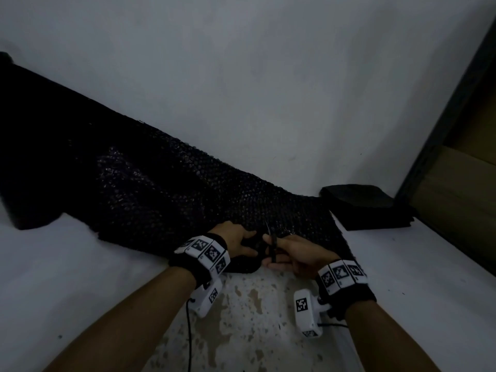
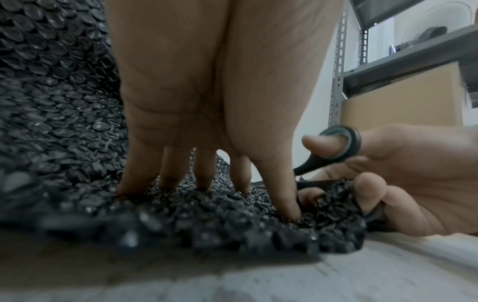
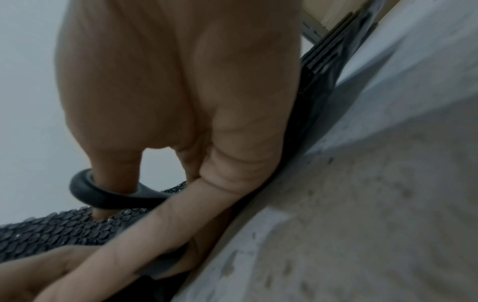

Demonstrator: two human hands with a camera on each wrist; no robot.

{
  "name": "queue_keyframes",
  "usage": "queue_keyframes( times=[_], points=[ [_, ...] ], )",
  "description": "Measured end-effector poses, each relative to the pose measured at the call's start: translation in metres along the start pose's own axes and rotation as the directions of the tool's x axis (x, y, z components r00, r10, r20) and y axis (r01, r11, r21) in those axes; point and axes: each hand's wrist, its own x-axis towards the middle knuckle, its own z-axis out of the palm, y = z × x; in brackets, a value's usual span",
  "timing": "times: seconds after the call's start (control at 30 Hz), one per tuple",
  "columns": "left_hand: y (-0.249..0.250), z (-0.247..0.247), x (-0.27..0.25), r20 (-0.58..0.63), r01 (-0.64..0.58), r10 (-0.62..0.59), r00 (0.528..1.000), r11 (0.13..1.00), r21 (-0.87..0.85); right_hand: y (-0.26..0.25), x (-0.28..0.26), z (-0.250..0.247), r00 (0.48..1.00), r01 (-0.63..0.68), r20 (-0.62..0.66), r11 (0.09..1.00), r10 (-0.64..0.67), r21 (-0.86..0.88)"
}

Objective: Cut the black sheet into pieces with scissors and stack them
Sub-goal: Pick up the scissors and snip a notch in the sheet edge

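- While spread across the pale grey floor, long black bubble-textured sheet running from far left to near edge between both hands
- Left hand pressing fingertips down on bunched sheet edge, fingers straight
- Right hand gripping black-handled scissors, thumb through one loop, blades at sheet edge
- Stack of cut black pieces lying right of sheet, beside grey metal shelf frame

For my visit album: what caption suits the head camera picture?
Left hand pins the black bubble sheet while the right hand works the scissors beside a stack of cut pieces.
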Motion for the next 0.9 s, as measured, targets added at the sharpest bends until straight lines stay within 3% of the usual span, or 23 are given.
queue_keyframes(
  times=[0.6, 0.9],
  points=[
    [0.007, -0.005, -0.012, 0.055, 0.002, -0.010, 0.998, 0.989, 0.147, 0.010, -0.006, -0.002, 1.000, 0.011, 0.014, 1.000, -0.011, 0.020],
    [0.005, -0.003, -0.016, 0.042, -0.026, 0.022, 0.999, 0.995, 0.093, 0.000, -0.005, 0.001, 1.000, -0.016, 0.008, 1.000, 0.016, -0.005]
  ],
)
